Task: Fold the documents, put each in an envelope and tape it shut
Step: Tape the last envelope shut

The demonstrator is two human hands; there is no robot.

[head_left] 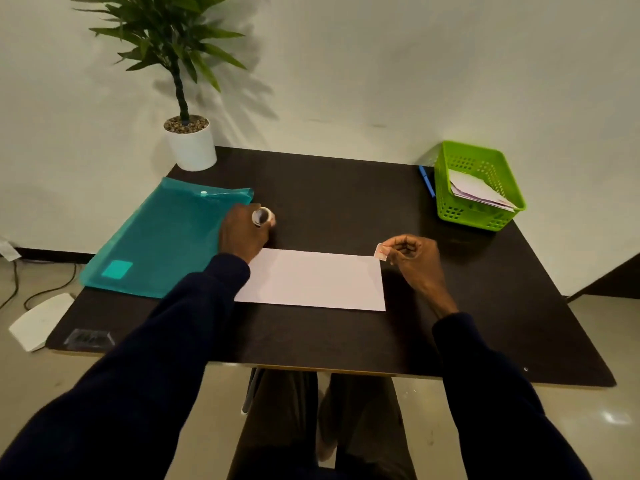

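Observation:
A white envelope [313,280] lies flat in the middle of the dark table [346,188]. My left hand [242,232] grips a small roll of tape [262,216] just past the envelope's far left corner. My right hand [414,259] pinches a short piece of tape [381,252] over the envelope's far right corner. Whether the piece touches the envelope cannot be told.
A teal plastic folder [162,240] lies at the left. A green basket [479,187] holding several envelopes stands at the back right, with a blue pen [426,181] beside it. A potted plant [190,140] stands at the back left corner.

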